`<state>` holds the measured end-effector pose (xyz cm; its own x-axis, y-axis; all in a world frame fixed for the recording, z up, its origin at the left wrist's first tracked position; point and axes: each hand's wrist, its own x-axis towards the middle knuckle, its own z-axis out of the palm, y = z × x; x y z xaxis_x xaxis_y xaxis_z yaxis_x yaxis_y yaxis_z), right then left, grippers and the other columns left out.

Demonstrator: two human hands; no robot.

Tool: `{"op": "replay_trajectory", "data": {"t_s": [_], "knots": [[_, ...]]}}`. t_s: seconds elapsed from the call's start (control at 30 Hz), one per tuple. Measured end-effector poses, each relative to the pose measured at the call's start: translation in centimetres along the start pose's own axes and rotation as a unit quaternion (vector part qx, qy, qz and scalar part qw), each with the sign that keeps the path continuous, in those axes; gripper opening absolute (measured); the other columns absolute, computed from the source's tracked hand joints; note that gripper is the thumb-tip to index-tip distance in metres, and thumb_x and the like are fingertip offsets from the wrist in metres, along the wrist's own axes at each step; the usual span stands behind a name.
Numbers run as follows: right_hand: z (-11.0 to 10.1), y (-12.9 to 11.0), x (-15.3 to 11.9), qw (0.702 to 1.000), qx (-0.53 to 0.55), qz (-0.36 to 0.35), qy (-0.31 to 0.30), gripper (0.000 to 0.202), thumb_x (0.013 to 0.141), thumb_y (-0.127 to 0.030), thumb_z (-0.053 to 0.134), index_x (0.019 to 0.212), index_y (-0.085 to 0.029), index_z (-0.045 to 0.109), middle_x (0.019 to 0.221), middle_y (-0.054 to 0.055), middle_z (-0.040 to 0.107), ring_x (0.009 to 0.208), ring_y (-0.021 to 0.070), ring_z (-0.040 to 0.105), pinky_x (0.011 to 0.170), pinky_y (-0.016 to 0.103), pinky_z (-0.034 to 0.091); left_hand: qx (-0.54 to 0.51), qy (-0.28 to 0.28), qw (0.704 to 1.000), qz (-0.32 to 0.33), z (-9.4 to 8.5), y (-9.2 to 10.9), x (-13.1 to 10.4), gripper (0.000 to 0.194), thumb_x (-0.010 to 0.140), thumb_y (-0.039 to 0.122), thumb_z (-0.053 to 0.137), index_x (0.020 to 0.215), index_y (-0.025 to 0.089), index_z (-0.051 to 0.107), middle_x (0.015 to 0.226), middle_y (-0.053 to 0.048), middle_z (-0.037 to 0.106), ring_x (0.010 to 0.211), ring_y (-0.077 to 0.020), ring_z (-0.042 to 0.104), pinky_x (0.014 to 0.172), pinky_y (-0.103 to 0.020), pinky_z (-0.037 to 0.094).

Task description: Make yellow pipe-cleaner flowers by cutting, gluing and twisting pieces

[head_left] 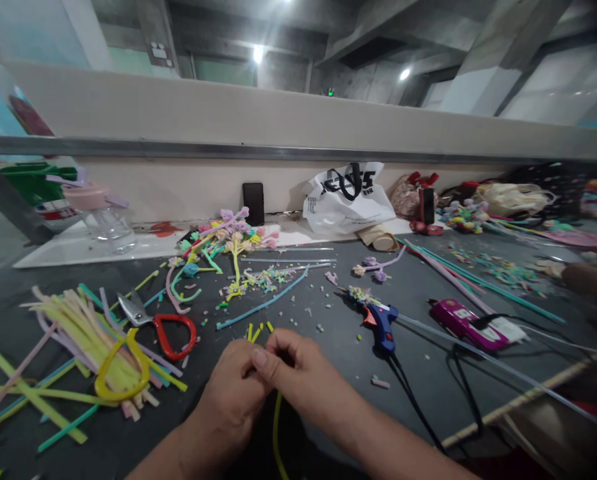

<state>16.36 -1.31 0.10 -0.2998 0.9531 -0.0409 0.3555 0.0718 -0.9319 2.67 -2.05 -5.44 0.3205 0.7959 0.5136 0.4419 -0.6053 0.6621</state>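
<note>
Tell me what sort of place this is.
Likely a small handicraft workshop, judging by the table: a glue gun, scissors by a bundle of coloured strips, and small flower-like pieces. Whether it's commercial or a hobby space, I can't tell.

The surface [348, 350] is dark, with a pale border at its near right edge. A white sheet [43, 253] lines the far left edge. Towards the left edge, scissors [151, 321] overlap a bundle of strips [78, 327]. Flowers [238, 233] and scraps [258, 283] occupy the middle, towards the far edge. Nearer the right edge: a glue gun [384, 327] and, beyond it, a purple device [456, 323].
</note>
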Motion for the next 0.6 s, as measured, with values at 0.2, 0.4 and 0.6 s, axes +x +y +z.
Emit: {"op": "replay_trajectory", "data": {"t_s": [0.2,0.4,0.6], "knots": [[-0.2,0.6,-0.3,0.99,0.138,0.018,-0.025,0.032,0.078,-0.041,0.048,0.058,-0.018,0.041,0.057,-0.005,0.034,0.056,0.0092,0.03,0.051,0.022,0.025,0.077,-0.016,0.995,0.066,-0.3,0.9,0.2,0.027,0.084,0.019,0.041,0.071,0.02,0.064,0.067,-0.002,0.051,0.067,-0.0134,0.046,0.061,-0.026,0.036],[-0.9,0.8,-0.9,0.966,0.248,0.058,-0.054,0.032,0.079,-0.044,0.048,0.067,-0.015,0.052,0.055,-0.005,0.039,0.05,0.0078,0.032,0.049,0.022,0.024,0.035,-0.031,0.994,0.094,-0.7,1.3,0.8,0.026,0.085,0.017,0.04,0.09,0.023,0.065,0.071,-0.003,0.054,0.068,-0.0132,0.048,0.062,-0.025,0.038],[-2.1,1.4,-2.1,0.97,0.237,0.053,-0.013,0.024,0.074,-0.033,0.056,0.093,-0.018,0.061,0.077,0.0,0.056,0.06,0.0091,0.046,0.062,0.025,0.036,0.017,-0.026,0.995,0.092,-0.8,0.1,0.7,0.026,0.084,0.011,0.041,0.101,0.02,0.058,0.082,-0.005,0.058,0.077,-0.0138,0.052,0.067,-0.024,0.042]]}}
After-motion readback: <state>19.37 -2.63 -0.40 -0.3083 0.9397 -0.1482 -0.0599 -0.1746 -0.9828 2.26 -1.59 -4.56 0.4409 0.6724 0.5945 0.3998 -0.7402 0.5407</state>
